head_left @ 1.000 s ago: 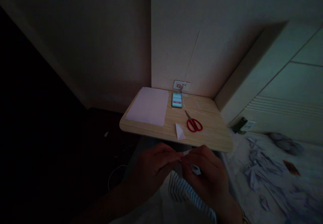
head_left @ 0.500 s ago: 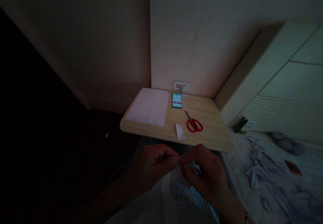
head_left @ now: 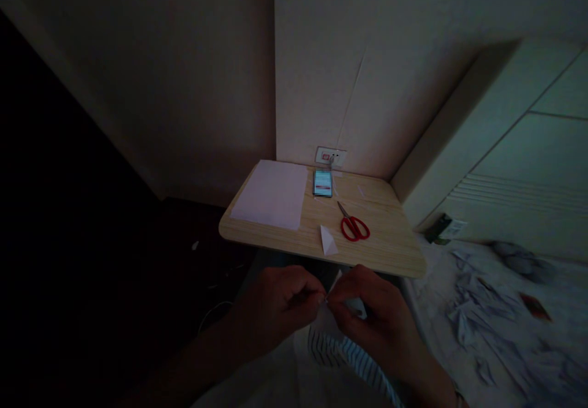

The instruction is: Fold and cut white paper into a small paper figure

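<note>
Below the near edge of the worktop [head_left: 390,255], a small piece of white paper [head_left: 354,307] is held between both hands. The left hand [head_left: 280,307] is curled, and its fingers [head_left: 309,296] are pinched shut on the left end of the piece, thumb and forefinger meeting at the tip. The right hand [head_left: 374,316] is closed in the same way. Its fingers [head_left: 342,294] are pressed on the paper just beside those of the left hand, so that the fingertips of both hands almost touch. Most of the piece is hidden by the right hand and the light is dim, so its shape cannot be told. A striped cloth [head_left: 342,354] is seen just beneath the hands.

On the worktop, well apart from the hands, a folded white triangle of paper [head_left: 328,240] is laid near the front edge, with red-handled scissors [head_left: 354,226] just beside it on the right. A flat white sheet [head_left: 272,195] is laid on the left part. A lit phone [head_left: 322,182] is set at the back, beside the sheet and below a wall socket [head_left: 329,155]. Scraps of paper [head_left: 478,319] are scattered on the bed [head_left: 436,328] to the right.
</note>
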Motion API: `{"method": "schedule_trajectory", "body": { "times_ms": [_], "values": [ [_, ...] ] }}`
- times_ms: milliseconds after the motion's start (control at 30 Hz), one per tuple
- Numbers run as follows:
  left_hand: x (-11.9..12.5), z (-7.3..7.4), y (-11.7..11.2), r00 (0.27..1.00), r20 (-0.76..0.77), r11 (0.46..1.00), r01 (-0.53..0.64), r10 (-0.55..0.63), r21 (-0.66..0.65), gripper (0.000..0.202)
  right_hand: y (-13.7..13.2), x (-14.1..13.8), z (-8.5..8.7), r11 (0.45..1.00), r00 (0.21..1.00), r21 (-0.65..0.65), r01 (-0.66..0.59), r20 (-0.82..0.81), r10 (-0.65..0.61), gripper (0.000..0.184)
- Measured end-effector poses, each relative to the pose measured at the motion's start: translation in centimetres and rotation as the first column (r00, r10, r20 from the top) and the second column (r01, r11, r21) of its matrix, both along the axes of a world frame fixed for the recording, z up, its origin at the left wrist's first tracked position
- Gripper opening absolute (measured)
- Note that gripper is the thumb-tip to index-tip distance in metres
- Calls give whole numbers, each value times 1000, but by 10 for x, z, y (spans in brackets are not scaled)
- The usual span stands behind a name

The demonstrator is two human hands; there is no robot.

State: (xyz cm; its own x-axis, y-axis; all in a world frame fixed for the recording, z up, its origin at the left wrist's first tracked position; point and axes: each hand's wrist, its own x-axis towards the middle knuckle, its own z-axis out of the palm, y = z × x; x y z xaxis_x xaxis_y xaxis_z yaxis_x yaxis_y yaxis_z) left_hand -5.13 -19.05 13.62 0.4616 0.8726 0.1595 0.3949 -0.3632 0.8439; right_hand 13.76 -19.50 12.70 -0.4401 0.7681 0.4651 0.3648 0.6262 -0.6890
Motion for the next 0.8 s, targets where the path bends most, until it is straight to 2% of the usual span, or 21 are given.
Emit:
{"method": "schedule_trajectory", "body": {
  "times_ms": [100, 233, 333, 600, 800],
  "values": [
    [-3, 3, 1, 997, -65, 999, 44, -43, 21, 16, 0, 1, -2, 1000, 1000, -10, 10, 20, -10, 12],
    [-7, 12, 3, 983, -149, 993, 116, -111, 26, 13, 0, 2, 1, 998, 997, -37, -49, 54, 51, 12],
    [-8, 15, 4, 981, -145, 987, 141, -130, 71, 10, 0, 1, 4, 995, 997, -72, -69, 39, 72, 13],
    [-2, 3, -1, 995, -84, 974, 71, -54, 216, 10, 0, -2, 2, 997, 998, -64, -52, -38, 49, 14],
    [3, -3, -2, 1000, -7, 973, 30, -29, 231, 10, 0, -3, 1, 993, 994, -107, -54, -105, 43, 14]
  ]
}}
